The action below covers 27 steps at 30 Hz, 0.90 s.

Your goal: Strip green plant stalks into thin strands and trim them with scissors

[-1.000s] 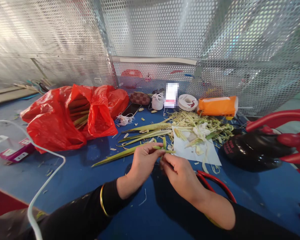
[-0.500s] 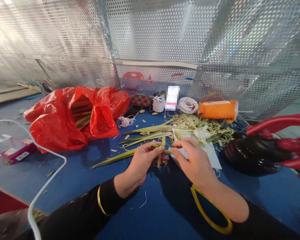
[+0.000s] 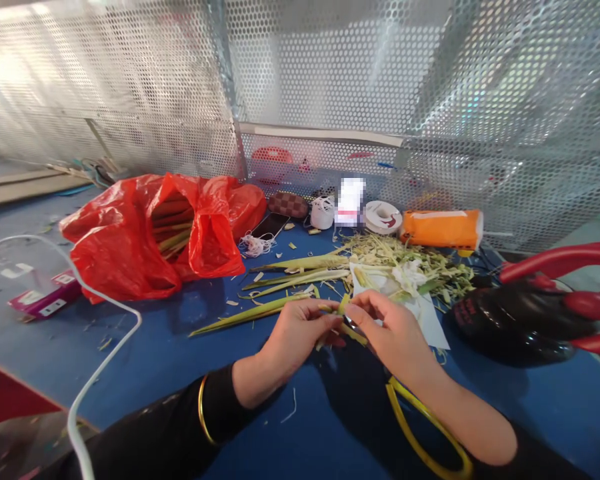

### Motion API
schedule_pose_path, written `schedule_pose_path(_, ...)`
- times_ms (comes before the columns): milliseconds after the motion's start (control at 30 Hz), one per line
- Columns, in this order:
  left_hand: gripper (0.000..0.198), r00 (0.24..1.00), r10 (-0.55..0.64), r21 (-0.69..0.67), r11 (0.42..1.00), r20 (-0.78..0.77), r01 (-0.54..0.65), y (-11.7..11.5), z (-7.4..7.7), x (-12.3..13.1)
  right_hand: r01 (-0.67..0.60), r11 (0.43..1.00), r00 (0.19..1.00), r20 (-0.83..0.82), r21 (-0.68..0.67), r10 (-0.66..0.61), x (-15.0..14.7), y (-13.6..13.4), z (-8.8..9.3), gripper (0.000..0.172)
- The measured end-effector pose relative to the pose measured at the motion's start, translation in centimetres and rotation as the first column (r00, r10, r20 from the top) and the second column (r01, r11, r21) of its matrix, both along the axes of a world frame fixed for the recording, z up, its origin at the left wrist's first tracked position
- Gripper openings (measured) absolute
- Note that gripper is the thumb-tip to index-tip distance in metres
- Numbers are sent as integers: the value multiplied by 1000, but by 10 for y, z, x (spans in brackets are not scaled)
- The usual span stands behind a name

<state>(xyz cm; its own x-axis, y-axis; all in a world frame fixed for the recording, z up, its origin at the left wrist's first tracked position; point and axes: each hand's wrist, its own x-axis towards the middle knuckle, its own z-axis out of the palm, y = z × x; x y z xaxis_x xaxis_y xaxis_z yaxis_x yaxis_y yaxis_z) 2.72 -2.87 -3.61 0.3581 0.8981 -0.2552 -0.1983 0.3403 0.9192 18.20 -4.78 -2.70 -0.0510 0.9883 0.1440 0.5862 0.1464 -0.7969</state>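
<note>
Near the middle of the blue table, my left hand (image 3: 300, 333) pinches pale green plant strips (image 3: 353, 333) between thumb and fingers. Facing it, my right hand (image 3: 393, 330) closes thumb and forefinger on an upper strip end, close to the left fingertips. The strips cross each other, and their lower parts are partly hidden by the fingers. Under my right wrist shows a yellow loop (image 3: 400, 423), like a large handle; what it joins is hidden by the hand. Just behind the hands lie long green stalks (image 3: 260, 312) and a white paper sheet (image 3: 433, 323).
A red plastic bag (image 3: 125, 247) with stalks inside stands left. Plant scraps (image 3: 415, 257) are heaped behind the paper. An orange packet (image 3: 443, 230), a white spool (image 3: 381, 217) and a perforated screen (image 3: 325, 80) are at the back. A black-and-red device (image 3: 520, 320) stands right; a white cable (image 3: 105, 357) runs left.
My right fingers have come closer to the left ones and now pinch the upright strip end. One strip now slants down to the right. The whole view has shifted slightly.
</note>
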Motion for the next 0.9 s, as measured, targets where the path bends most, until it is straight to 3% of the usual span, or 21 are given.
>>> schedule_pose_path(100, 17, 996, -82, -35, 996, -18, 81, -3, 3, -2, 17, 1000, 995, -102, 9, -16, 0, 3, -4, 18)
schedule_pose_path(267, 16, 998, -60, -48, 997, 7, 61, -3, 0, -1, 35, 977, 999, 19, 209, -39, -3, -2, -13, 10)
schedule_pose_path(433, 15, 995, -10, 24, 1000, -97, 12, 3, -8, 1, -38, 989, 997, 79, 143, 26, 3, 4, -11, 16)
schedule_pose_path(533, 25, 962, -95, 117, 985, -255, 129, 10, -12, -4, -3, 996, 997, 81, 90, -4, 12, 12, -6, 23)
schedule_pose_path(667, 47, 764, -123, 346, 838, -634, 422, 15, -4, -15, 79, 995, 994, 74, 68, -84, 29, 23, 1, 25)
schedule_pose_path(767, 50, 544, 52, 427, 684, -837, 592, 16, 12, -26, 59, 998, 990, 127, 20, -61, 38, 26, 6, 24)
schedule_pose_path(833, 45, 454, 179, 447, 666, -873, 597, 18, 23, -33, 17, 1000, 985, 169, -9, -15, 40, 23, 8, 23)
schedule_pose_path(900, 41, 412, 245, 455, 696, -878, 556, 25, 29, -39, -14, 999, 981, 192, -30, 20, 41, 16, 10, 23)
